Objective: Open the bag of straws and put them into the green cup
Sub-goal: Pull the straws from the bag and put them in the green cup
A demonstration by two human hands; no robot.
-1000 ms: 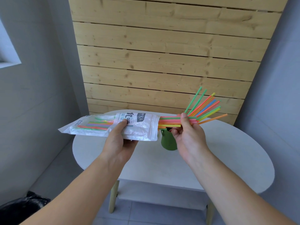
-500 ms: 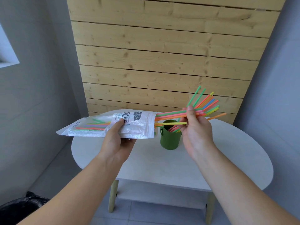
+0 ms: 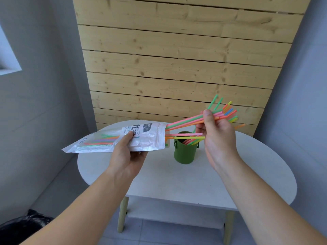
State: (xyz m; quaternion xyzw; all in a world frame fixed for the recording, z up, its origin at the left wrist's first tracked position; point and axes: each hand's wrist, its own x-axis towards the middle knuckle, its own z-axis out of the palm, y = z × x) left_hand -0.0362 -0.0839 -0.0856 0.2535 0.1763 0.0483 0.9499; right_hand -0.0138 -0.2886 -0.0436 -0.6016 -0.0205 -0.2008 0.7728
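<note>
Our left hand (image 3: 126, 152) grips straw bag (image 3: 141, 138); our right hand (image 3: 215, 137) pinches straw bundle (image 3: 187, 122) half out, above green cup (image 3: 184, 152) on white table (image 3: 247, 174).

Crinkly, glossy plastic on the straw bag (image 3: 141, 140) — clear at one end, milky white under the print. The straws (image 3: 185, 122) look like smooth neon plastic. Green cup (image 3: 184, 152): matt painted finish. White tabletop (image 3: 230, 174) — matt, faintly speckled. Knotty bare pine planks (image 3: 177, 59) behind.

Bag (image 3: 141, 138) left of cup (image 3: 184, 151) on table (image 3: 247, 174).
</note>
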